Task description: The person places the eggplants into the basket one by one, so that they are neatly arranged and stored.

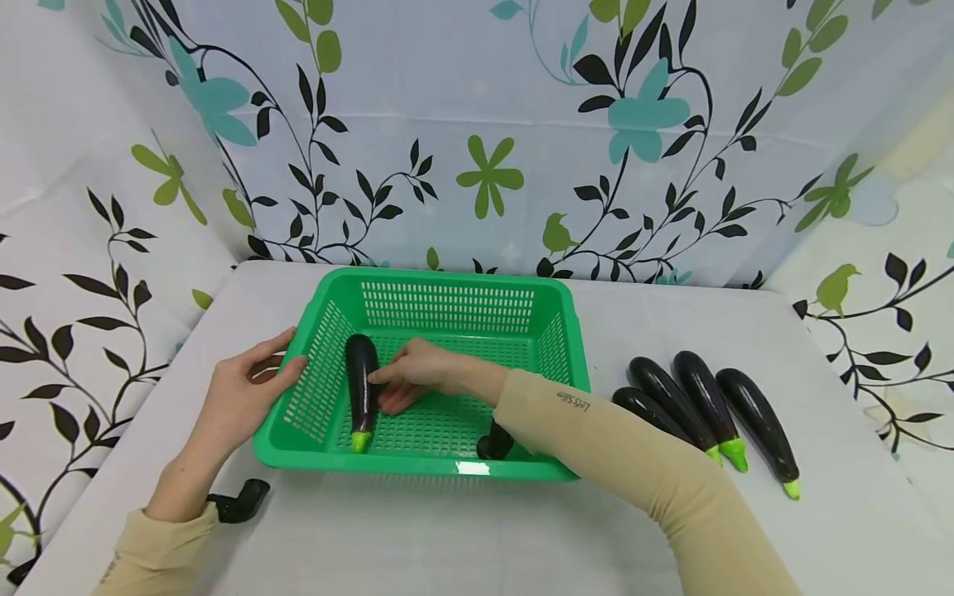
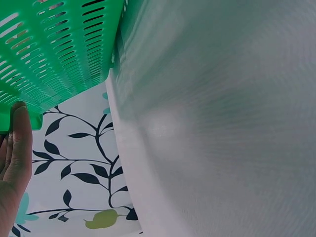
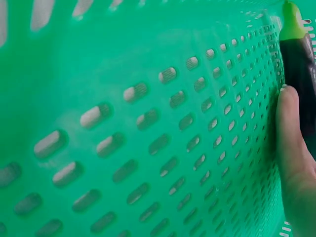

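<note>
My left grip (image 1: 242, 391) pinches the basket rim (image 1: 417, 465); my right grip (image 1: 414, 374), apparently loose, fingers partly hidden, touches the eggplant (image 1: 361, 396) beside it; a careless nudge could roll it.

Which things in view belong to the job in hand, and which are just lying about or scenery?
Belongs to the job:
green basket, its rim held by the left grip
eggplant inside it, touched by the right grip
four eggplants outside the basket, probably, being alike

Just surroundings:
leaf-patterned backdrop
white tabletop, seemingly only support
</note>
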`<state>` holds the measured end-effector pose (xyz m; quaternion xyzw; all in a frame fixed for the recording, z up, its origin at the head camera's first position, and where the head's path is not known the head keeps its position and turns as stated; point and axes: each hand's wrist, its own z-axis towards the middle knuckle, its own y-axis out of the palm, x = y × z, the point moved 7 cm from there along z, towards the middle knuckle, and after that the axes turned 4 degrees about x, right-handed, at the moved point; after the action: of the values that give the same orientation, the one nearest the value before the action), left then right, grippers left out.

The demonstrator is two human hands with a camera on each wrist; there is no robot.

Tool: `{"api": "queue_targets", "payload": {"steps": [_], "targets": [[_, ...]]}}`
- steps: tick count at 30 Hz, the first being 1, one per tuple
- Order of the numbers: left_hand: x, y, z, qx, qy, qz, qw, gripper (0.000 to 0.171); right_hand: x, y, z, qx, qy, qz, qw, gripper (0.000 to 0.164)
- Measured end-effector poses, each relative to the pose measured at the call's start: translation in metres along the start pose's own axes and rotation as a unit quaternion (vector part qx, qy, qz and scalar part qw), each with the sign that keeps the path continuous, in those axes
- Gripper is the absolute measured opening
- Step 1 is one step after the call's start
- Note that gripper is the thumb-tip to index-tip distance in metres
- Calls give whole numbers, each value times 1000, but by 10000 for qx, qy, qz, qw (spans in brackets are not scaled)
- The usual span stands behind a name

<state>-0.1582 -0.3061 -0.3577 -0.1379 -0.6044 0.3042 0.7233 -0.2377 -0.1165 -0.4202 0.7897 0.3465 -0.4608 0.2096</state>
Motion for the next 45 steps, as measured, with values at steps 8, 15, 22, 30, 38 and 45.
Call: {"api": "queue_targets", "payload": {"steps": [8,15,22,30,38,45], "targets": [[1,1,0,2,78,-99,9999,53,1,1,-2,-160,87,62,9998,21],[0,0,1,-37,-4,-33,10000,53,-6,-4,-9,187,128,-381,9990,28],[1,1,0,-77,-33,-57,9999,54,-19,-13,-25,294,170,-528,9980,38],[4,0,0,-44,99,-83,9999,54,-55,-26,-58,290,-279,-600,9974,45],[5,0,2,-52,86,-98,9999,54,-68,-47,-101,161,-991,-748,9921,27],[3,1,2,-34,74,-110,9999,54,-66,-71,-142,347,-1183,-527,9910,32]]}}
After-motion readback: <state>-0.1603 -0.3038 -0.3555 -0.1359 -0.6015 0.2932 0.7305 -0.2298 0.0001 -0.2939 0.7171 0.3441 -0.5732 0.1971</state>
